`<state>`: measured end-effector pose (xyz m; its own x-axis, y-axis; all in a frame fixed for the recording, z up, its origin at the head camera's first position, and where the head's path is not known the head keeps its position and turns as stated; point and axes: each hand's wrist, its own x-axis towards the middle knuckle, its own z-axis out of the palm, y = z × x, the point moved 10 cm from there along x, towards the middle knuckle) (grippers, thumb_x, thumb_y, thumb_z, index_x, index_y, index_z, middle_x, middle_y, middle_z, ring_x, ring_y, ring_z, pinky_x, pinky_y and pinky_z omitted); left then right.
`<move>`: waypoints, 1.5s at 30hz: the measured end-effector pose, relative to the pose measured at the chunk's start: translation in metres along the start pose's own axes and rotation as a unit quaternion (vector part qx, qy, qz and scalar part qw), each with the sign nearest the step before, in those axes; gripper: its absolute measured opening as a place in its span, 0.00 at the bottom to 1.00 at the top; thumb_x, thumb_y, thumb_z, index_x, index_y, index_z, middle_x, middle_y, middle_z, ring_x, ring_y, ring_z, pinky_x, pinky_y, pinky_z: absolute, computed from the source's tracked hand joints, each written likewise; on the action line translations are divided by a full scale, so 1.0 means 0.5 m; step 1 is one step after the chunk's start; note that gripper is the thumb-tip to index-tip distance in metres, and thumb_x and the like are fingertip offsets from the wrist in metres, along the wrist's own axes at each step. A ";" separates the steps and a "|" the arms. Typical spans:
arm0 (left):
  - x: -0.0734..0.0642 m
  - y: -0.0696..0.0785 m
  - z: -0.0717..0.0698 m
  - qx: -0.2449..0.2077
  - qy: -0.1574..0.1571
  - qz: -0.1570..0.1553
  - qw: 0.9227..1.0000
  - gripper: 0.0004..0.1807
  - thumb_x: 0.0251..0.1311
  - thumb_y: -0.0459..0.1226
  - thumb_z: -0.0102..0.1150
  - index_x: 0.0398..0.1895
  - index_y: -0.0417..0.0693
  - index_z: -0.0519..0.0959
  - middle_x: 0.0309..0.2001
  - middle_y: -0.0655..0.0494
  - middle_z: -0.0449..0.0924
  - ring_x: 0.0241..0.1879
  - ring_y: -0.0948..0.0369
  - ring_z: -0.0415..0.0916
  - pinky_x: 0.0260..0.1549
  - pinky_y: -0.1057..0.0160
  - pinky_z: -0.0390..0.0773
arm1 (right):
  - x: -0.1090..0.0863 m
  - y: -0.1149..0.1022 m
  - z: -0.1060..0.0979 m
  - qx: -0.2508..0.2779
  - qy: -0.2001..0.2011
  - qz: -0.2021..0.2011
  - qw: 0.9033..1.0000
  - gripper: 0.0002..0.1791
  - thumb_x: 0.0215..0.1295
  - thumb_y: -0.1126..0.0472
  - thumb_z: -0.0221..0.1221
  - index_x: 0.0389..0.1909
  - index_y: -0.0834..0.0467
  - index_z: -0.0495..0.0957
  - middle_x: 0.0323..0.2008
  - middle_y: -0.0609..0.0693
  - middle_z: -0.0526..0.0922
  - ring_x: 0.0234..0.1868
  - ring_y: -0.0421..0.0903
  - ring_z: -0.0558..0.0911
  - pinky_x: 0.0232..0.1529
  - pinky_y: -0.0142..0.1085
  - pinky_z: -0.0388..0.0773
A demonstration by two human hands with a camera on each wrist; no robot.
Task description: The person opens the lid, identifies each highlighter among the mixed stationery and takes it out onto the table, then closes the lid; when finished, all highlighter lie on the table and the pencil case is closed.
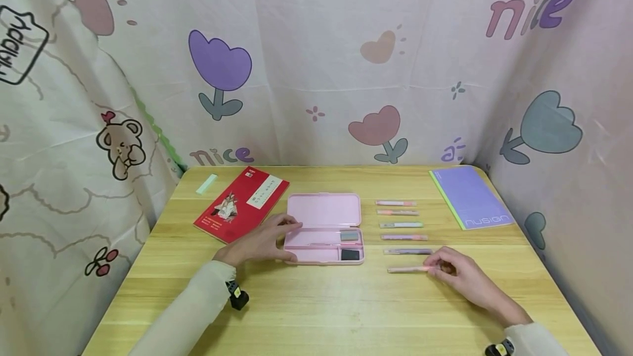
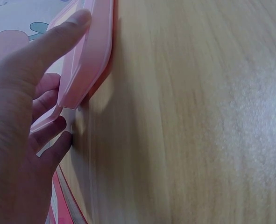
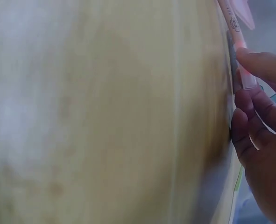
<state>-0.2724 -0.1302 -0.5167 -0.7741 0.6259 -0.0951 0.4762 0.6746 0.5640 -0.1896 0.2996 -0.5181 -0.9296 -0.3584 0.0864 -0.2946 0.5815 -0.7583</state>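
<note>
In the head view, an open pink pencil case [image 1: 323,211] lies mid-table with its lid folded back. It holds a grey block [image 1: 349,236] and a black block [image 1: 350,255] in separate compartments. At the case's left end, my left hand [image 1: 264,239] grips it, thumb on the near side and fingers toward the back; the left wrist view shows the thumb [image 2: 79,21] against the pink wall. My right hand [image 1: 457,271] pinches the right end of the nearest highlighter pen [image 1: 407,270]. In the right wrist view, thumb and fingers hold that pen [image 3: 234,25].
Several more pens [image 1: 400,225] lie in a column right of the case. A red booklet [image 1: 242,202] sits behind my left hand, beside a pale green strip [image 1: 206,184]. At the back right lies a purple notebook [image 1: 470,196]. Patterned curtains [image 1: 316,70] enclose the wooden table [image 1: 336,312].
</note>
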 end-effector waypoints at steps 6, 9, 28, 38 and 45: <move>-0.001 0.006 -0.002 -0.001 0.000 0.000 1.000 0.51 0.57 0.63 0.79 0.81 0.55 0.72 0.75 0.53 0.69 0.71 0.54 0.66 0.70 0.40 0.77 | -0.001 0.003 -0.003 -0.025 0.003 -0.008 1.000 0.08 0.73 0.61 0.70 0.46 0.43 0.87 0.40 0.47 0.85 0.35 0.36 0.76 0.32 0.31 0.73; -0.001 0.007 -0.002 0.003 0.001 0.001 1.000 0.51 0.57 0.63 0.78 0.81 0.55 0.72 0.75 0.53 0.69 0.71 0.54 0.67 0.70 0.42 0.77 | 0.000 0.001 -0.003 -0.035 0.005 -0.013 0.999 0.09 0.73 0.61 0.71 0.47 0.43 0.87 0.40 0.48 0.85 0.35 0.35 0.76 0.32 0.31 0.73; -0.001 -0.001 0.002 0.005 0.002 -0.002 1.000 0.52 0.56 0.64 0.78 0.82 0.56 0.72 0.74 0.54 0.69 0.70 0.55 0.66 0.70 0.42 0.77 | 0.004 -0.009 0.000 -0.059 0.019 -0.028 0.998 0.11 0.70 0.62 0.72 0.46 0.41 0.87 0.40 0.37 0.83 0.35 0.34 0.76 0.31 0.30 0.70; -0.001 0.001 0.001 0.011 0.003 -0.001 1.000 0.51 0.56 0.64 0.78 0.81 0.55 0.72 0.74 0.54 0.69 0.70 0.54 0.66 0.70 0.42 0.78 | 0.004 -0.009 -0.003 -0.063 0.027 -0.022 0.997 0.12 0.69 0.62 0.74 0.46 0.41 0.87 0.40 0.37 0.83 0.34 0.34 0.75 0.30 0.30 0.70; 0.000 0.002 0.000 0.005 0.002 -0.002 1.000 0.52 0.56 0.64 0.78 0.82 0.55 0.72 0.74 0.53 0.70 0.70 0.54 0.67 0.70 0.42 0.77 | 0.003 -0.004 -0.013 -0.070 0.035 -0.010 0.997 0.11 0.69 0.58 0.75 0.46 0.41 0.87 0.41 0.36 0.83 0.34 0.34 0.75 0.31 0.30 0.71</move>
<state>-0.2720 -0.1293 -0.5159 -0.7779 0.6212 -0.0949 0.4764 0.6815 0.5556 -0.1919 0.3026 -0.5121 -0.9348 -0.3224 0.1492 -0.3370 0.6721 -0.6593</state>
